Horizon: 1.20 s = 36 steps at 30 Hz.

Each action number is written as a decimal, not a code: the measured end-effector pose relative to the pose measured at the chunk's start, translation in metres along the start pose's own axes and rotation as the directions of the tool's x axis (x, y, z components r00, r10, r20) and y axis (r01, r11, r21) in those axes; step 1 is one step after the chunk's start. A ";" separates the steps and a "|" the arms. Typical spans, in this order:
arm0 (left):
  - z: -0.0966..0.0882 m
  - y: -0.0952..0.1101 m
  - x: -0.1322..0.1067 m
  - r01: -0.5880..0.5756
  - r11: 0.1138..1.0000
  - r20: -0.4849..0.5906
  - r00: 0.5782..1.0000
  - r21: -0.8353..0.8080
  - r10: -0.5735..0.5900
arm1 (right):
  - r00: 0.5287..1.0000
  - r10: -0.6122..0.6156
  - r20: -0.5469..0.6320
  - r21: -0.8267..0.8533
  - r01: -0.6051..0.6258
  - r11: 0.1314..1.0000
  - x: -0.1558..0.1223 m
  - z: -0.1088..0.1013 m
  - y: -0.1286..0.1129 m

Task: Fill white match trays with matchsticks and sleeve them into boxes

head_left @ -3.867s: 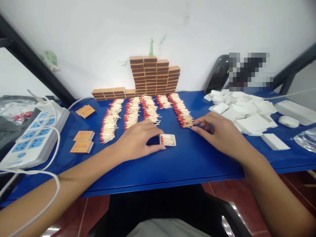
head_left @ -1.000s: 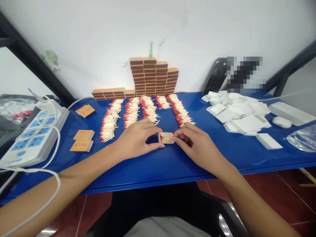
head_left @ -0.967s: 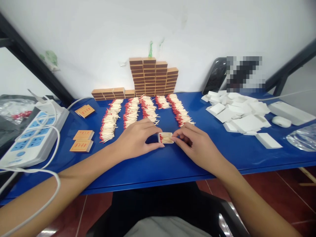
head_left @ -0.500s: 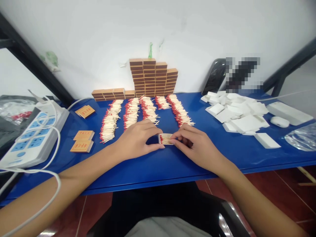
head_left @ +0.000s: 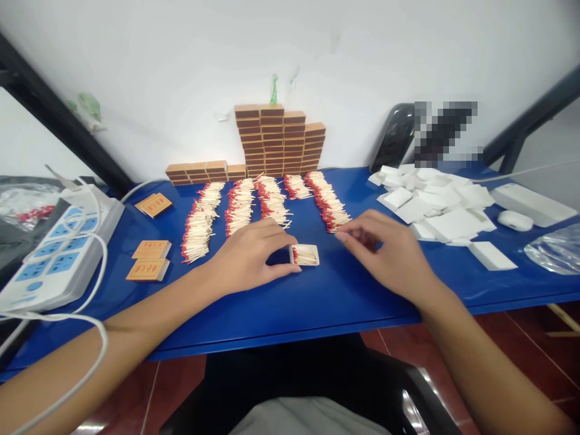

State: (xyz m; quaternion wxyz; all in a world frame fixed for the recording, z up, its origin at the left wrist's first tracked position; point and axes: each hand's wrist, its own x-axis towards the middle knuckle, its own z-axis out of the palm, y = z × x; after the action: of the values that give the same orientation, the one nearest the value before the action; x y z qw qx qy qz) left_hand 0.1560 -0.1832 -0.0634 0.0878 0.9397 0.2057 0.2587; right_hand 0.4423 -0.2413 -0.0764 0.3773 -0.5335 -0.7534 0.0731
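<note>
Blue tabletop point(head_left: 272, 308), white wall point(head_left: 181, 78), red tiled floor point(head_left: 179, 374)

Left hand point(head_left: 251, 254) grips one white tray point(head_left: 313, 249), part-filled with matches point(head_left: 304, 258), on the tabletop. Right hand point(head_left: 389, 251) has left the tray since half a second ago, now at the rightmost match row point(head_left: 327, 202): narrow pinch, can't tell if holding. Five match rows, four loose orange boxes point(head_left: 148, 270).

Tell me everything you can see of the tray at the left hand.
The tray is small, shallow, rectangular and open-topped, in what looks like white card. It appears to rest on the blue table, its long sides running left to right. The left hand pinches its left end. Matches partly fill it, red heads toward that end.
</note>
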 end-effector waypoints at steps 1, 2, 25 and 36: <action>0.000 0.000 0.000 -0.001 1.000 -0.001 1.000 0.002 0.001 | 0.999 0.023 -0.023 -0.055 -0.024 0.998 0.000 -0.004 0.009; 0.000 0.001 0.000 0.000 1.000 0.002 1.000 0.002 0.000 | 0.999 0.037 -0.011 -0.087 -0.037 0.995 0.000 -0.008 0.018; 0.001 -0.002 0.000 -0.003 1.000 -0.013 1.000 0.022 0.003 | 0.997 0.007 0.079 -0.113 0.002 0.994 -0.001 -0.007 0.038; 0.000 -0.001 0.000 0.005 1.000 0.002 1.000 0.022 -0.005 | 0.995 -0.001 0.098 -0.152 0.016 0.988 0.000 -0.008 0.036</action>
State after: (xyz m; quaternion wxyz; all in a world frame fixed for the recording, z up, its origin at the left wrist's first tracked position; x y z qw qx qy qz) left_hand 0.1556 -0.1822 -0.0639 0.0782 0.9404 0.2107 0.2553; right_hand 0.4746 -0.2291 -0.0889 0.2984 -0.5534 -0.7766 0.0393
